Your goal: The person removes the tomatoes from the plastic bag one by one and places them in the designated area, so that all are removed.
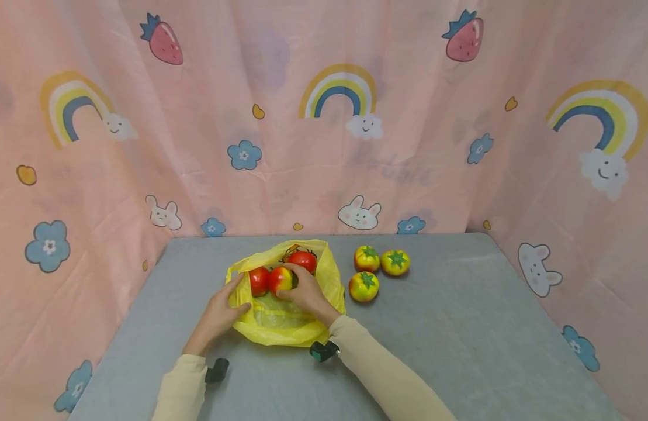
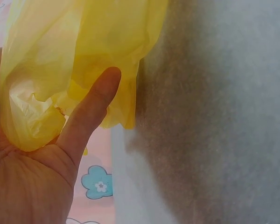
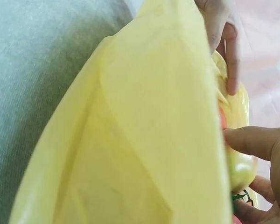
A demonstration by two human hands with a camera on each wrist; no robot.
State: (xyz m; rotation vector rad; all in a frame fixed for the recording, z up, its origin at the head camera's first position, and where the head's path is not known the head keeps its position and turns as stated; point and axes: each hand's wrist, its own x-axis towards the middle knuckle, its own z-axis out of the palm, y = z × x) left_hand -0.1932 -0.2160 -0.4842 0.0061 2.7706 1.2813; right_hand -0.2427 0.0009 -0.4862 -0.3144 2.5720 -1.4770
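A yellow plastic bag (image 1: 281, 336) lies on the table with its mouth spread. My left hand (image 1: 218, 310) is at its left rim, the straight thumb (image 2: 100, 91) set apart from the other fingers and plastic lying against the palm. Inside the bag's mouth, my right hand (image 1: 308, 292) grips a red-and-yellow tomato (image 1: 279, 279) between thumb and fingers. A red tomato (image 1: 257, 282) sits just left of it, and another red tomato (image 1: 302, 261) lies behind. In the right wrist view the bag hides much of the held tomato (image 3: 242, 170).
Right of the bag stand three yellow tomatoes with green star-shaped tops: a near one (image 1: 363, 287), a back-left one (image 1: 366, 259) and a back-right one (image 1: 395, 262). They rest on the grey table (image 1: 460, 327). A pink patterned curtain (image 1: 408, 175) borders its back and sides.
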